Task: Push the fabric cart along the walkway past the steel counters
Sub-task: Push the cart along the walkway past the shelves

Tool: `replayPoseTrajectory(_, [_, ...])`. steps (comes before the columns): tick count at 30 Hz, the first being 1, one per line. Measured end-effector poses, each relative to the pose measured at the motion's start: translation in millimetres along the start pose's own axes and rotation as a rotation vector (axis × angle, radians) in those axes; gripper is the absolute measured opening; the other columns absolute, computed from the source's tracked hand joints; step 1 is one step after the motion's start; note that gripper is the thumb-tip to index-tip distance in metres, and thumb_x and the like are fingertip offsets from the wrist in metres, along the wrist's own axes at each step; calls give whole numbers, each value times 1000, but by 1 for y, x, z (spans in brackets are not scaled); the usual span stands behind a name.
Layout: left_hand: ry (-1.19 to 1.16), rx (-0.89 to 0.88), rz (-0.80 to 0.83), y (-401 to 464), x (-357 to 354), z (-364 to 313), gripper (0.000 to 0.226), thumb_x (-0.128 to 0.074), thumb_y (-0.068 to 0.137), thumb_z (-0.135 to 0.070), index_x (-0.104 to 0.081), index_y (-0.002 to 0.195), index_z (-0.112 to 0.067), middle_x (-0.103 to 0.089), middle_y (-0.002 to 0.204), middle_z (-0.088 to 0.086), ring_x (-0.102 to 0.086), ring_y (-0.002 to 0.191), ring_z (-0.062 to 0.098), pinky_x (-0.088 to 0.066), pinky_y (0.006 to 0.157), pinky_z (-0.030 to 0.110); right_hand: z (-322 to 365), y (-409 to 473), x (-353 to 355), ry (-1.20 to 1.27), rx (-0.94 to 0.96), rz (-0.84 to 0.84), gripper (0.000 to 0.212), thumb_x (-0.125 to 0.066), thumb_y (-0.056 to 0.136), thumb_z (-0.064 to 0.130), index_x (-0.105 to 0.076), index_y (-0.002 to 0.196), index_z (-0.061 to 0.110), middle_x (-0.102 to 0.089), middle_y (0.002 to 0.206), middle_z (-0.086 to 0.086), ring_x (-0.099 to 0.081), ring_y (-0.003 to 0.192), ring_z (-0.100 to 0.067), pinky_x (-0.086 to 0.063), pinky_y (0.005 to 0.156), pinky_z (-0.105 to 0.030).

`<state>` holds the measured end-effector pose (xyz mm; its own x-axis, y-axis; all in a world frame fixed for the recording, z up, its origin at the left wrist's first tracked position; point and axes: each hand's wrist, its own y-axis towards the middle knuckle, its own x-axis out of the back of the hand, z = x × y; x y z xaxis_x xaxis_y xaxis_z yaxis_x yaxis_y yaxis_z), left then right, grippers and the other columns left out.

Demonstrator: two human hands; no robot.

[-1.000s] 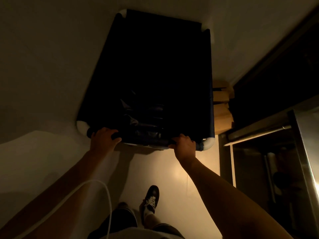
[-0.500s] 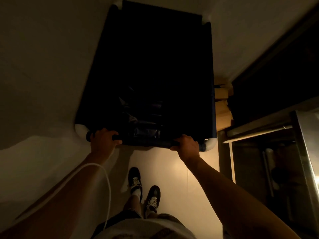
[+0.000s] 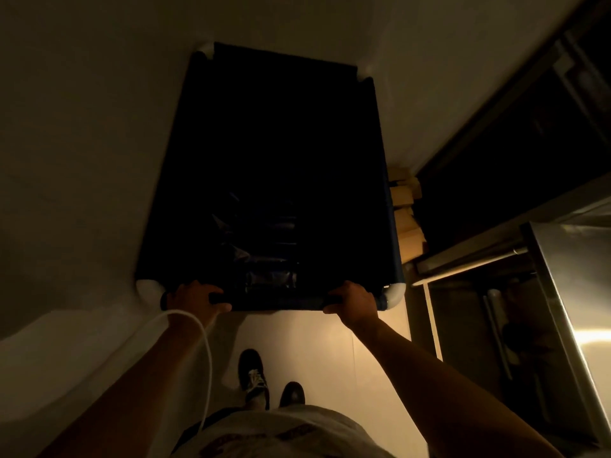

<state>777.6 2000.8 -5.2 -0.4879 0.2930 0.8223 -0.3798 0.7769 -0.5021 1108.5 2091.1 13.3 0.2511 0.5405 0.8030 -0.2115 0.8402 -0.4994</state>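
Currently both hands on the fabric cart (image 3: 274,166) near rail: left hand (image 3: 195,300) and right hand (image 3: 355,304), fingers wrapped tight around it. Cart sits mid-walkway, steel bench (image 3: 568,292) just right, cardboard boxes (image 3: 406,223) touching its right side.

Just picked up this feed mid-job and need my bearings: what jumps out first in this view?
The big dark fabric cart fills the centre of the dim walkway, with the left hand and right hand each in a closed grip on its near rail. To the right, a shiny steel counter catches the light, and stacked cardboard boxes sit close beside the cart's right side.
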Motion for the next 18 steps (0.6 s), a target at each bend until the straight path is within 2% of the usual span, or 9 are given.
replayPoseTrajectory(3, [-75,-40,-88,-3,-7,6,42,-80,71,-51,-75,107,-31,-67,121,10,-58,117,36,-42,104,51,4,2,3,21,-14,7,40,-82,84,27,-73,123,23,-68,130,1,-62,126,-23,-52,105,-37])
replayPoseTrajectory(5, [-232,-47,-47,2,-7,11,43,-85,68,-43,-76,107,-26,-67,121,12,-58,117,37,-44,104,50,5,4,7,40,-31,18,40,-82,84,26,-74,123,23,-68,131,1,-62,126,-24,-53,106,-37])
replayPoseTrajectory(8, [-386,-72,85,16,2,15,43,-92,61,-31,-77,100,-22,-70,114,10,-65,108,31,-52,97,44,1,6,10,27,-45,39,40,-84,83,29,-75,121,22,-69,130,0,-62,126,-24,-52,108,-41])
replayPoseTrajectory(11, [-376,-125,104,22,2,19,40,-95,57,-32,-78,93,-25,-72,107,5,-68,100,28,-55,91,42,-3,4,9,53,-52,27,43,-85,81,28,-73,122,22,-67,131,-1,-58,130,-25,-49,110,-45])
replayPoseTrajectory(14, [-356,-171,51,20,-3,24,39,-94,58,-35,-77,92,-28,-70,109,4,-66,103,27,-54,92,43,-3,1,6,54,-33,2,50,-84,82,28,-68,128,20,-63,134,-2,-56,131,-25,-49,111,-42])
replayPoseTrajectory(18, [-312,-212,23,21,-7,29,39,-92,61,-38,-77,96,-28,-70,110,3,-65,107,28,-53,93,44,-3,-3,1,45,-17,-38,47,-84,82,29,-69,126,21,-64,133,-1,-58,130,-25,-51,108,-39])
